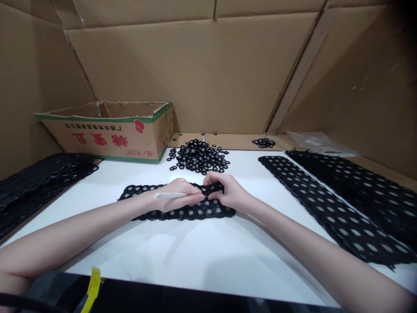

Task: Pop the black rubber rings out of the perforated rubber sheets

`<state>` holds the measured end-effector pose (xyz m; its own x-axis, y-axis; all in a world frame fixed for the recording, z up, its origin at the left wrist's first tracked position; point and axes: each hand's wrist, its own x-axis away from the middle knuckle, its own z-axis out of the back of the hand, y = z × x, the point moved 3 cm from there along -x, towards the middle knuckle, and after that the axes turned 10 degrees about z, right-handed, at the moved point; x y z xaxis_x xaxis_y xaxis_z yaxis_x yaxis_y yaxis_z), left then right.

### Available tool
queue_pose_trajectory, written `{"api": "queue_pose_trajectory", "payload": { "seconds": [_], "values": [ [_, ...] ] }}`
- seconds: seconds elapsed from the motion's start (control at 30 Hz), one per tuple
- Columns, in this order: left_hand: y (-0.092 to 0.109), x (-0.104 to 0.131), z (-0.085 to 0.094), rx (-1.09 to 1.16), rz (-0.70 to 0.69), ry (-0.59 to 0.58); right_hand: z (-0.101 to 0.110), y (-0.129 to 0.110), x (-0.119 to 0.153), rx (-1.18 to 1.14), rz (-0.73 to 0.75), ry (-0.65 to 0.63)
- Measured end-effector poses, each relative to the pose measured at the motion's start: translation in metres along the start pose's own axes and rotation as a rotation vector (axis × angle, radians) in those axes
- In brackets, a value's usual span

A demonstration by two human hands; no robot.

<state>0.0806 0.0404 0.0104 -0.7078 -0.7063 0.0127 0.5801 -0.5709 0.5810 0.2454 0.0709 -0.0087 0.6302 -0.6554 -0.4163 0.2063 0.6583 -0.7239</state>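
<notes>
In the middle of the white table lies a strip of black lace-like fabric (pixel 185 213) with rows of pale round spots. My left hand (pixel 182 189) is closed around a slim white pen-like tool (pixel 166 195), held nearly level over the strip. Its tip end is hidden among the fingertips. My right hand (pixel 231 191) pinches the strip's upper right part between thumb and curled fingers, close to the left fingertips. Whether a small ring sits between them I cannot tell. Just beyond both hands is a heap of small black rings (pixel 198 158).
An open cardboard box (pixel 97 139) stands at the back left. More black spotted strips lie on the right (pixel 319 204), and a dark stack (pixel 42 182) on the left. A small ring pile (pixel 263 142) and a clear plastic bag (pixel 317 141) sit at the back right. Cardboard walls (pixel 195 74) enclose the table.
</notes>
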Motion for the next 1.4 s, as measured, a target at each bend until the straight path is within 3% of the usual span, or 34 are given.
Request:
{"api": "queue_pose_trajectory", "payload": {
  "seconds": [0.3, 0.5, 0.83, 1.1, 1.4],
  "values": [
    [-0.017, -0.001, -0.002, 0.314, 0.132, -0.037, 0.001, 0.000, 0.000, -0.012, -0.022, -0.008],
    [-0.014, 0.002, -0.004, 0.313, 0.166, -0.081, 0.001, 0.004, 0.001, 0.007, -0.072, -0.005],
    [-0.016, 0.003, -0.003, 0.469, 0.225, 0.016, 0.005, 0.007, 0.006, 0.086, -0.031, -0.074],
    [-0.012, 0.005, -0.002, 0.432, 0.212, 0.099, -0.001, 0.007, 0.003, -0.033, -0.086, -0.011],
    [-0.013, 0.001, -0.005, 0.269, 0.169, -0.022, -0.002, 0.006, 0.003, -0.007, -0.071, -0.007]
  ]
}}
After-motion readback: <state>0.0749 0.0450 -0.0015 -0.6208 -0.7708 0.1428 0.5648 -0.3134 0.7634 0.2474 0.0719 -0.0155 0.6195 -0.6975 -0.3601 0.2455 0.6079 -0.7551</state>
